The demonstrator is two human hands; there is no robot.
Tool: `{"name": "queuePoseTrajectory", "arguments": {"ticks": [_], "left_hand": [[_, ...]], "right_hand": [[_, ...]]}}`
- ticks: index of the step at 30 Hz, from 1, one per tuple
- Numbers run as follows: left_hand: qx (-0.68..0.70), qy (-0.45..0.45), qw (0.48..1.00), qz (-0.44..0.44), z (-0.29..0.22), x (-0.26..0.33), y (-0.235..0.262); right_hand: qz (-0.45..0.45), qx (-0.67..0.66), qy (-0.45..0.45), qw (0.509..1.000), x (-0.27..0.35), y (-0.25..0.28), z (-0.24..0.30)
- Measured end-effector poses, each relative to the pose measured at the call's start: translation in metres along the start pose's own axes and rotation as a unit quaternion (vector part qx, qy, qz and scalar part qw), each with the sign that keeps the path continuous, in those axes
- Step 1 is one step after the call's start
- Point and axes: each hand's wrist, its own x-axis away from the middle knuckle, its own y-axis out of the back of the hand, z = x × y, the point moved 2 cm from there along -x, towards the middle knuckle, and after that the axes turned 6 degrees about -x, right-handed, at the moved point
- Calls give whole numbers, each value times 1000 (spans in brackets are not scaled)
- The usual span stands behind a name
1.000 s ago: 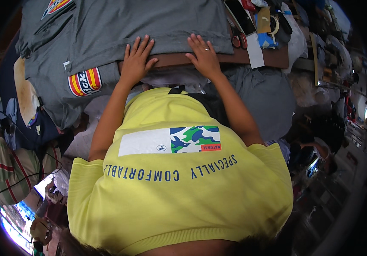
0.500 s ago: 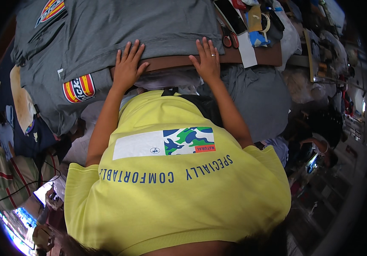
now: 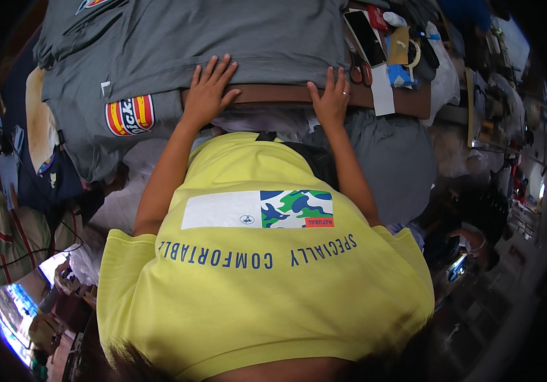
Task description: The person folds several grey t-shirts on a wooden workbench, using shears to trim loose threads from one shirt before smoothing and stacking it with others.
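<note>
A grey T-shirt (image 3: pixel 248 44) lies spread on the brown table (image 3: pixel 273 94), its hem running close to the near edge. My left hand (image 3: pixel 210 91) rests flat on the hem with fingers spread. Further right, my right hand (image 3: pixel 332 97) lies on the same hem, fingers stretched out and a ring on one of them. Neither hand grips the cloth. More grey cloth with a red and yellow printed patch (image 3: pixel 129 115) hangs over the edge left of my left hand.
Right of the shirt lie red-handled scissors (image 3: pixel 361 71), a dark phone (image 3: pixel 365 38), a white strip (image 3: pixel 383 89) and a tape roll (image 3: pixel 413 54). A bundle of grey cloth (image 3: pixel 400 159) sits below the edge. People sit at the far left and far right.
The view has shifted, so the table and both hands appear a little further right. Both hands stay flat on the hem, and the shirt lies much as before.
</note>
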Motion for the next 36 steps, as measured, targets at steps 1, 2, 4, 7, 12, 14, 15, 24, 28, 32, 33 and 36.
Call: {"name": "queuePoseTrajectory", "arguments": {"ticks": [1, 2, 4, 7, 12, 14, 15, 24, 28, 32, 33, 36], "left_hand": [[2, 0, 1000, -1, 0, 0, -1], [1, 4, 1000, -2, 2, 2, -1], [-2, 6, 1000, -6, 0, 2, -4], [-29, 14, 999, -24, 2, 6, -7], [-64, 70, 995, -37, 17, 14, 0], [-79, 107, 990, -42, 29, 18, 4], [-92, 127, 987, -43, 33, 22, 7], [-95, 297, 944, -103, 99, 74, 27], [-167, 359, 914, -92, 143, 101, 35], [-199, 405, 885, -115, 159, 104, 53], [-181, 384, 893, -151, 159, 99, 57], [-79, 306, 919, -234, 150, 75, 64]], "right_hand": [[4, 5, -6, 1000, -1, 1, 1], [12, 4, -7, 1000, -2, 2, 3], [30, 1, -5, 1000, -6, 6, 3], [28, -1, 34, 999, -10, 9, -1], [46, 5, 36, 998, -11, 15, 0], [43, 7, 46, 998, -10, 15, 0], [40, 9, 50, 998, -11, 14, 1], [45, 16, 61, 997, -12, 16, 2], [51, 24, 60, 997, -12, 17, 2], [47, 24, 69, 996, -16, 21, 1], [45, 22, 72, 996, -19, 22, 0], [98, 13, 40, 994, -47, 21, 1]]}}
